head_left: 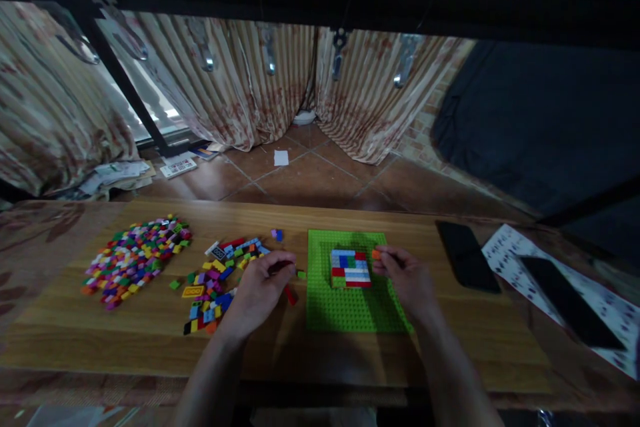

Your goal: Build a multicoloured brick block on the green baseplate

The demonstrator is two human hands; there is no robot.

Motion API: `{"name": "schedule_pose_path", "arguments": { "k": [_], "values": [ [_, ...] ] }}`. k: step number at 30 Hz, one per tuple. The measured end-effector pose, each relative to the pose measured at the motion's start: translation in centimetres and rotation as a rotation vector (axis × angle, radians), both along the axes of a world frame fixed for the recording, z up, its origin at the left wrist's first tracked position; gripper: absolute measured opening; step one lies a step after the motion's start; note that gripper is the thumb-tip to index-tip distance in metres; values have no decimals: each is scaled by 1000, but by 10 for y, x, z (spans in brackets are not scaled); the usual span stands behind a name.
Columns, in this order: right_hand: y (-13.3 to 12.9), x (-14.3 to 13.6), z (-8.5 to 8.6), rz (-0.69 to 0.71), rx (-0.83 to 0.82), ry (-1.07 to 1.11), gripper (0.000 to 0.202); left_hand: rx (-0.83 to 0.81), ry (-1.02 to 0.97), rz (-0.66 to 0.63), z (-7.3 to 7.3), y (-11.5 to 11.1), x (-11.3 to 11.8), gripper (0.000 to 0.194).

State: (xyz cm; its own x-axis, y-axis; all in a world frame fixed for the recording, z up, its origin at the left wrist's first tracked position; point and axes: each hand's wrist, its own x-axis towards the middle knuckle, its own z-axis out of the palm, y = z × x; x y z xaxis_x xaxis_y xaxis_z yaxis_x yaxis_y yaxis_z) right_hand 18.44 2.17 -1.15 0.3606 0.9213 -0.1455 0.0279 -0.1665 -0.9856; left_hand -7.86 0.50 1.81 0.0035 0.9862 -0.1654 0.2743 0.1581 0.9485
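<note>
Now right hand point(407, 278) (orange brick point(376, 254)), baseplate point(350, 310)

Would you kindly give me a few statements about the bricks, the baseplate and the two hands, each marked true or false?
1. The right hand holds an orange brick beside the brick block. True.
2. The baseplate is red. False: it is green.
3. The left hand rests on the baseplate. False: it lies on the wooden table, by the loose bricks.
4. A big brick pile lies at far left. True.
5. A dark phone lies left of the baseplate. False: right.
</note>
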Motion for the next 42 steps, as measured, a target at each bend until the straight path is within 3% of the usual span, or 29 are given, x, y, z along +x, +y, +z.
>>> {"name": "schedule_pose_path", "arguments": {
  "k": [8, 15, 24, 30, 37, 42],
  "values": [
    [2, -4, 7, 41, -25, 138, 38, 61, -26, -68, -4, 2, 12, 18],
    [-1, -7, 6, 131, -31, 28, 36, 70, -73, -117, -6, -1, 15, 17],
    [-3, 0, -3, 206, 52, -220, 38, 302, 245, -51, -10, -5, 19, 31],
    [-4, 0, 0, 191, 52, -365, 40, 325, 308, -99, -10, -5, 19, 22],
    [-6, 4, 3, 139, 50, -465, 44, 342, 289, -89, -8, -9, 20, 26],
    [-14, -14, 11, 47, 96, -451, 43, 321, 327, -100, -6, -12, 24, 24]
  ]
}}
